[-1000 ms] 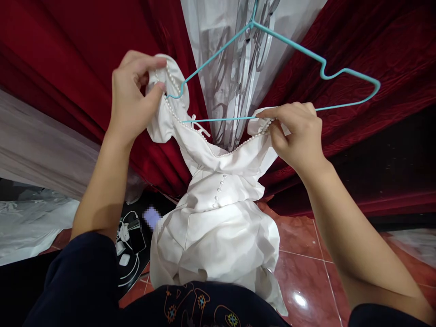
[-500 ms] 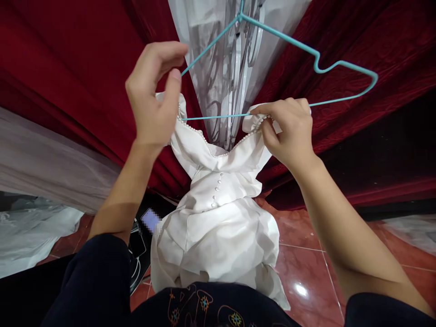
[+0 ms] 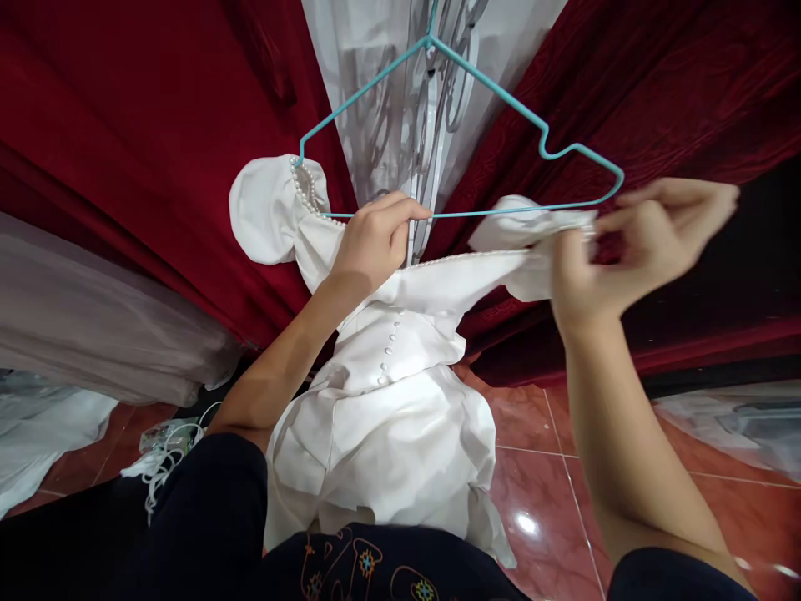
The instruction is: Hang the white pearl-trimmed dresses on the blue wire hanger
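A white dress with a pearl-trimmed neckline and a row of small covered buttons hangs in front of me. Its left puff sleeve is looped over one end of a light-blue hanger. My left hand is closed on the hanger's lower bar near the middle, partly covering the neckline. Beyond the hanger's right end, my right hand, a little blurred, pinches the pearl edge of the right sleeve. That side of the neckline is pulled out taut, with the sleeve below the hanger's right tip.
Dark red curtains hang on both sides of a white ornamental metal frame. White cables lie at lower left. Pale fabric drapes onto the red tiled floor, and clear plastic lies at right.
My left hand has moved from the left shoulder to the hanger's lower bar. The left sleeve now sits over the hanger's end. My right hand has moved right, stretching the other sleeve outward.
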`<state>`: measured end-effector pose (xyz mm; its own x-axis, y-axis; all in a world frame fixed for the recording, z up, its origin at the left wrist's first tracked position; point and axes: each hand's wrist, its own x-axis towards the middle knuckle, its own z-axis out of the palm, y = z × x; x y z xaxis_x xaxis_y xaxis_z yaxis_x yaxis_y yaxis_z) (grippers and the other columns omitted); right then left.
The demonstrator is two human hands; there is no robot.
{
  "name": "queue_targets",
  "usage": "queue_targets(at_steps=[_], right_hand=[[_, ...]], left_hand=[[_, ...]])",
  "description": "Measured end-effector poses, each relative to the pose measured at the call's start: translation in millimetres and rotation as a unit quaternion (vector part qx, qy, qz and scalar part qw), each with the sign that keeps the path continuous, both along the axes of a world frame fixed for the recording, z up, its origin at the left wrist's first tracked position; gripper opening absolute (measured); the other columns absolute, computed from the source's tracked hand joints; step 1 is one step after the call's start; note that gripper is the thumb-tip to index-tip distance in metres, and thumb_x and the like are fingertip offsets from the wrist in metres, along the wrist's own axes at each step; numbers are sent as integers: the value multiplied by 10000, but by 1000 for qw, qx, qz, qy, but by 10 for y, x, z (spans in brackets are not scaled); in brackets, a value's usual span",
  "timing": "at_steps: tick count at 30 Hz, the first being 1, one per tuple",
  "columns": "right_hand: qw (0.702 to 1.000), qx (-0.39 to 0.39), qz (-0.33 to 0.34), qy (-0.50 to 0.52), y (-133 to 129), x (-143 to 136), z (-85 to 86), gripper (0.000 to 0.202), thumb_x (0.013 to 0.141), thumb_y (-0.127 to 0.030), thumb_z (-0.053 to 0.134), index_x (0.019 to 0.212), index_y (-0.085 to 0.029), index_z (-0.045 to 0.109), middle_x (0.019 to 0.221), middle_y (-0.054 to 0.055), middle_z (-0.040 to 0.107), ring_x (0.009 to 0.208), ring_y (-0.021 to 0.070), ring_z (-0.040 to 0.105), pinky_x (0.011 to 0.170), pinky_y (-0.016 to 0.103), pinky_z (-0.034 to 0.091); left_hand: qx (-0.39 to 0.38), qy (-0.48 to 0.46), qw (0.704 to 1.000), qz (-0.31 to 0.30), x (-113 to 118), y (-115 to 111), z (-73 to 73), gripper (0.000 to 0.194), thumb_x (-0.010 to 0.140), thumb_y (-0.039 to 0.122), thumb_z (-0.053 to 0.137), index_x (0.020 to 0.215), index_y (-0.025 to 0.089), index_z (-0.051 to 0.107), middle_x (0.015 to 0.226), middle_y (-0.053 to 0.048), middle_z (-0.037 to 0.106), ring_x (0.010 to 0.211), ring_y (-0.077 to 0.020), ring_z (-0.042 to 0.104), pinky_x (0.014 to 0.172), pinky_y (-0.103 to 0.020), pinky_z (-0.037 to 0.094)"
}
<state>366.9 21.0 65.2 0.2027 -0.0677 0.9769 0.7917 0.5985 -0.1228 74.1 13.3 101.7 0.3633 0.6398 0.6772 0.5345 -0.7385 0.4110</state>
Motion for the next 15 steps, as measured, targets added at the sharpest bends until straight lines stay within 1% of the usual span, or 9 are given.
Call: queue_targets(at_steps=[1,2,3,4,6,8,10,13,15], right_hand=[[997,41,-23,56,104,172,-38,517,759,-604,692,580,-229,384,776,54,470,691,191,487,659,422,374],[994,30,-40,97,205,335,-63,571,750,-643,687,545,-231,349,720,31,421,644,162,435,639,399,335],[989,29,-55,136,293,476,-69,602,754,-663,680,513,-235,332,668,18,391,634,164,436,651,411,329],[987,16,-64,147,361,587,-55,627,737,-672,710,492,-233,334,641,15,395,640,169,458,667,426,336],[985,-11,-84,152,432,694,39,652,731,-665,760,467,-222,360,613,19,428,690,196,528,699,455,357],[986,-45,-80,141,426,649,207,660,750,-630,790,461,-204,378,592,12,441,704,192,553,690,446,372],[986,-88,-45,132,374,492,426,634,789,-549,793,466,-192,380,553,-4,433,659,158,542,662,413,388],[982,-156,0,105,262,168,782,564,796,-342,787,478,-200,343,522,-20,421,628,119,523,658,367,418],[965,-256,29,53,181,-35,984,471,780,-194,743,502,-208,364,533,-28,391,633,107,496,666,346,418]], left_hand=[[-6,-2,1000,-2,-10,-6,17,444,928,-22,398,1010,225,758,1076,-37,777,1010,-206,746,900,-363,595],[-12,-3,1000,-4,-17,-15,37,446,922,-24,399,1006,220,763,1073,-39,779,1001,-205,748,876,-356,594],[-17,-5,1000,-7,-20,-27,56,447,921,-24,400,1007,213,769,1070,-42,780,986,-205,749,854,-352,591],[-22,-5,1000,-9,-20,-38,73,446,923,-22,401,1012,205,774,1070,-46,781,971,-205,749,837,-350,588],[-32,-7,999,-12,-16,-57,100,442,928,-20,404,1020,189,783,1071,-56,783,953,-206,750,821,-351,584],[-44,-12,999,-15,-21,-70,122,432,928,-20,412,1008,180,786,1061,-61,782,966,-213,754,827,-353,587],[-56,-16,998,-21,-42,-85,145,415,925,-15,424,986,178,786,1049,-62,781,987,-221,758,853,-361,598],[-70,-8,997,-27,-87,-124,179,399,920,2,432,970,184,784,1050,-57,778,1003,-226,757,893,-370,611],[-70,4,997,-24,-109,-153,194,403,919,11,430,973,192,785,1054,-52,777,993,-221,752,884,-366,611]])
